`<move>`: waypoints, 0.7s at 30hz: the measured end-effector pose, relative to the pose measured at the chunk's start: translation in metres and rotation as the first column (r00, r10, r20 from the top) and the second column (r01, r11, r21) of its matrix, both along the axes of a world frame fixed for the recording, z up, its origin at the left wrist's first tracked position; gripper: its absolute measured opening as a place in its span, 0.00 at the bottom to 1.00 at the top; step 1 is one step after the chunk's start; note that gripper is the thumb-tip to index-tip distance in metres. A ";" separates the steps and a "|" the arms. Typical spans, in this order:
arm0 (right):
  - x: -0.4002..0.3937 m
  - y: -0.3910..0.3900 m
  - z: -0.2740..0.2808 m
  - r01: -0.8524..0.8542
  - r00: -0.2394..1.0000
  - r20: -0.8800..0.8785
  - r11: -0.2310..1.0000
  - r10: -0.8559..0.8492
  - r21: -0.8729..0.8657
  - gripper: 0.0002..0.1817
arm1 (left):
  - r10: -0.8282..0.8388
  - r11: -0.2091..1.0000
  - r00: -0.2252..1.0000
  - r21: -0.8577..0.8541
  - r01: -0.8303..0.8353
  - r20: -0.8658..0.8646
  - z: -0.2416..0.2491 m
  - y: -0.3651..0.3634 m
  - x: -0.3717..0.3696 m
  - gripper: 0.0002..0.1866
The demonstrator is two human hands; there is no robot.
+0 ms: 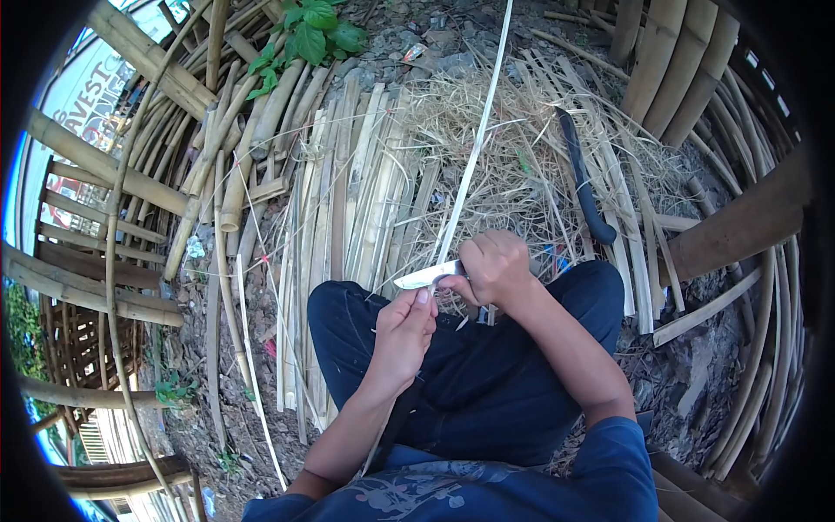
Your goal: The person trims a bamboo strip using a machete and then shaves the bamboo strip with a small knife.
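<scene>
My right hand [497,268] is closed around the handle of a knife, whose bright blade [424,277] points left. Just below the blade, my left hand [404,335] pinches a long, thin bamboo strip [477,143] between thumb and fingers. The strip runs from my hands away to the top of the view, and the blade lies across it close to my left thumb. Whether the edge is cutting into the strip is too small to tell. Both hands are above my lap, between my bent knees.
Split bamboo slats [335,200] lie in front of my left knee, beside a heap of shavings [487,174]. A dark, long tool with a curved end [581,170] rests on the right. Bamboo poles [130,178] stand and lie on the left; a thick post [739,222] is at right.
</scene>
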State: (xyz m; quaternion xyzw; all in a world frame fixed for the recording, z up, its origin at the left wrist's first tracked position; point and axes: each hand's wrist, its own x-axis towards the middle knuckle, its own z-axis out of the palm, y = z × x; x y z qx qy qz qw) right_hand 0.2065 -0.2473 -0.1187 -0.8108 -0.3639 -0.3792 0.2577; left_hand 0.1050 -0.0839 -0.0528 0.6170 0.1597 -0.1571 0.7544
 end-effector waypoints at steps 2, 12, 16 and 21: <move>0.000 -0.001 0.004 0.004 1.000 0.016 1.000 -0.005 0.014 0.32 | 0.003 1.000 1.000 0.005 -0.003 0.009 0.001 -0.001 0.001 0.16; 0.023 -0.030 0.003 0.280 0.928 -0.284 0.955 -0.242 0.100 0.25 | -0.037 0.999 0.997 -0.017 0.036 -0.066 -0.008 0.012 -0.034 0.16; 0.010 -0.016 0.006 0.076 0.969 -0.241 0.992 -0.049 0.102 0.25 | -0.032 0.999 0.995 -0.011 0.031 -0.089 -0.007 0.014 -0.039 0.16; 0.024 -0.031 0.005 0.148 0.964 -0.228 0.988 -0.133 0.049 0.26 | -0.062 0.998 0.990 -0.039 0.058 -0.123 0.002 0.021 -0.053 0.16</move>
